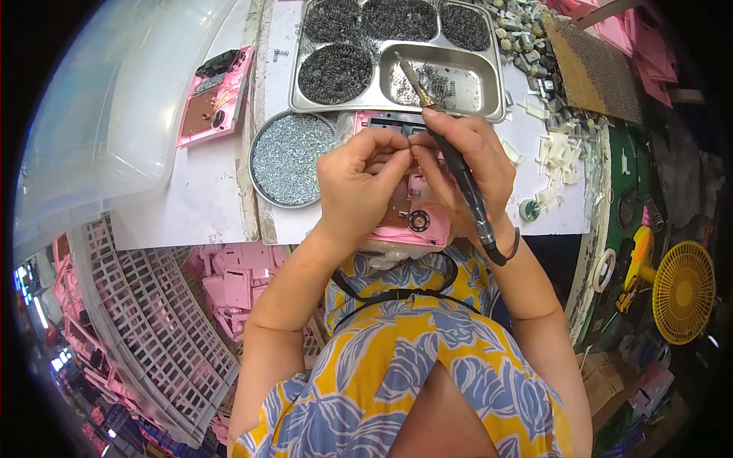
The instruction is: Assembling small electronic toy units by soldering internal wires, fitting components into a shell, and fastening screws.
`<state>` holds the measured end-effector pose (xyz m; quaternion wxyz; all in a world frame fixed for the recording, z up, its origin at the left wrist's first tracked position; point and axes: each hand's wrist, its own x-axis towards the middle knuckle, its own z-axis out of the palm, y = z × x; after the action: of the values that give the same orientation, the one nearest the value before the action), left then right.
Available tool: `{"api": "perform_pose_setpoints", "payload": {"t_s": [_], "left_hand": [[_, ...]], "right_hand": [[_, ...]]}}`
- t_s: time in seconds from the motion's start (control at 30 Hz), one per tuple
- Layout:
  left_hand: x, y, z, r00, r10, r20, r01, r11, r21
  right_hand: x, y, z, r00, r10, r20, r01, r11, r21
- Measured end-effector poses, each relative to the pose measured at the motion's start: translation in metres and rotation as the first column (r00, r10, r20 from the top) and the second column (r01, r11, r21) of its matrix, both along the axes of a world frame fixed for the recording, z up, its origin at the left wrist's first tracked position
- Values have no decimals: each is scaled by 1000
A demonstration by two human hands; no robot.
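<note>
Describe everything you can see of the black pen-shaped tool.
The black pen-shaped tool is slim and straight, with a dark handle and a brassy, metal-looking front section. It lies slantwise in the right hand, pointing up and left over the lower-right compartment of the metal tray. A dark loop shows by its rear end; whether that is its cord is unclear.

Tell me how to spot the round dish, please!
Find the white table, then the compartmented metal tray on it. Below it in view, left of the left hand, sits the round dish. Unlike the tray, it's one circle full of tiny silvery pieces.
</note>
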<state>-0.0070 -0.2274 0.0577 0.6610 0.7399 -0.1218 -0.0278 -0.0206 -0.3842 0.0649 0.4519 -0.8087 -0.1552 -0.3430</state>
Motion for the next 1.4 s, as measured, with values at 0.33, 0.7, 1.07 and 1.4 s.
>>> {"api": "perform_pose_setpoints", "payload": {"t_s": [0.33, 0.7, 1.07, 1.4], "left_hand": [[6, 8, -1, 957, -189, -221, 123, 951, -284], [7, 21, 6, 917, -222, -333, 164, 968, -192], [19, 16, 4, 984, -173, 41, 163, 970, 181], [18, 2, -15, 917, -141, 374, -70, 864, 498]], "right_hand": [[1, -15, 14, 918, 242, -314, -120, 925, 361], [-2, -11, 7, 934, 176, -310, -146, 982, 119], [-43, -7, -18, 983, 48, -178, -57, 997, -44], [-65, -65, 8, 915, 115, -387, -6, 963, 271]]}}
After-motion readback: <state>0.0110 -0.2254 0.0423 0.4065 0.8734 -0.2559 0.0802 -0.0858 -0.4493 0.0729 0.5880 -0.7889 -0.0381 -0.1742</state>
